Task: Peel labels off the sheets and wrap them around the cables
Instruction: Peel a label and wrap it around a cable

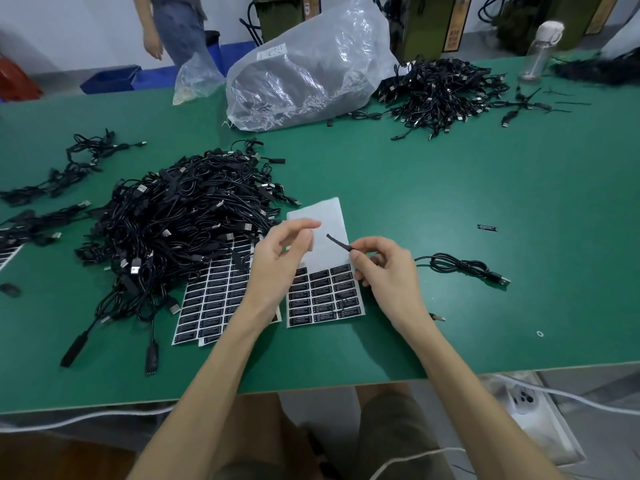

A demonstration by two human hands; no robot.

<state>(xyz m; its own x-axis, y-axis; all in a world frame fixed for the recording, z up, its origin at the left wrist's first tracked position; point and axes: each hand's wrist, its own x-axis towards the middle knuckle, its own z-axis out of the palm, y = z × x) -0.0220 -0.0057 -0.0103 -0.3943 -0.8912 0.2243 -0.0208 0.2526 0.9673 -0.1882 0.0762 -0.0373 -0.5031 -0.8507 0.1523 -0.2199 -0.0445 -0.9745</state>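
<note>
My right hand pinches a black cable near one end; the short tip sticks up to the left and the rest trails right across the table to a USB plug. My left hand hovers just left of that tip with its fingers apart and nothing in it. Under both hands lies a label sheet, its upper half bare white backing and its lower rows still black labels. A second, fuller label sheet sits to the left, partly under a big heap of black cables.
A clear plastic bag of cables lies at the back centre, and another cable pile at the back right beside a water bottle. A loose label lies to the right. A person stands behind the green table.
</note>
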